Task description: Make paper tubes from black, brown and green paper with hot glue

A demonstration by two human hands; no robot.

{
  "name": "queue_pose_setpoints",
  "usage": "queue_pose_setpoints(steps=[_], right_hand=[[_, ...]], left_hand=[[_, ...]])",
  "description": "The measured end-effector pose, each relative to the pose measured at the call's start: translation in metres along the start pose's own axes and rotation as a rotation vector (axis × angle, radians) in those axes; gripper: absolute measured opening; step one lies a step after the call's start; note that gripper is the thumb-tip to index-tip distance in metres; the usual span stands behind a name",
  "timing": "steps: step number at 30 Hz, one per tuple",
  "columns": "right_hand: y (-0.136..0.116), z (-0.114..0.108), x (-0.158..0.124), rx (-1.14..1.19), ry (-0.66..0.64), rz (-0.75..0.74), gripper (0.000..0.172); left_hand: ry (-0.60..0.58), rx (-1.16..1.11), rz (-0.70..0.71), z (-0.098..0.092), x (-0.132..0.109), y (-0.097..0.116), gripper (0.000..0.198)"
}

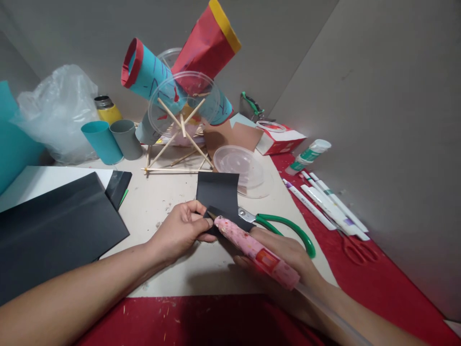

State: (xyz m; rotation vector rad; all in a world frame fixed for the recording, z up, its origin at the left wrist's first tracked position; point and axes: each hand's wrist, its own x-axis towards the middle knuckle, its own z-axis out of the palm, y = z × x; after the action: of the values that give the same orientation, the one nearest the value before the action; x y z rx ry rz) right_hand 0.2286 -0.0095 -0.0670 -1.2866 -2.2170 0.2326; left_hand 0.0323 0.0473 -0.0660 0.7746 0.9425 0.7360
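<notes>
My left hand [182, 230] pinches the near edge of a small black paper piece [218, 193] that lies on the beige work board [158, 202]. My right hand [288, 252] is closed round a pink glue gun [252, 250], with a clear glue stick trailing back along my forearm. The gun's nozzle touches the black paper right by my left fingertips. Green-handled scissors [284, 226] lie just behind my right hand.
A large black sheet [54, 226] lies at the left. Behind stands a stick frame [178, 144] with coloured paper tubes, teal and grey tubes [111, 139], a plastic bag [57, 110]. Clear lid [239, 166], white markers [331, 204], glue bottle [308, 156], red scissors [356, 250] sit at the right.
</notes>
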Motion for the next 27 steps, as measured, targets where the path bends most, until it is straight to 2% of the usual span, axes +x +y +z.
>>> queue_pose_setpoints(steps=[9,13,17,22,27], right_hand=[[0.001,0.002,-0.007,0.026,-0.074,0.163,0.033],[0.006,0.002,-0.007,-0.045,-0.113,0.174,0.038],[0.013,0.004,-0.006,-0.025,-0.142,0.158,0.036],[0.013,0.009,-0.008,-0.045,-0.075,0.166,0.037],[0.015,0.012,-0.01,-0.09,-0.098,0.148,0.037]], left_hand=[[-0.007,-0.003,0.0,0.0,-0.001,0.0,0.036],[-0.013,0.009,0.0,0.0,-0.001,0.001,0.035],[-0.01,0.019,0.003,0.0,-0.001,0.001,0.033],[0.002,0.014,0.009,0.001,-0.002,0.003,0.032],[0.009,0.005,0.011,0.001,-0.003,0.004,0.032]])
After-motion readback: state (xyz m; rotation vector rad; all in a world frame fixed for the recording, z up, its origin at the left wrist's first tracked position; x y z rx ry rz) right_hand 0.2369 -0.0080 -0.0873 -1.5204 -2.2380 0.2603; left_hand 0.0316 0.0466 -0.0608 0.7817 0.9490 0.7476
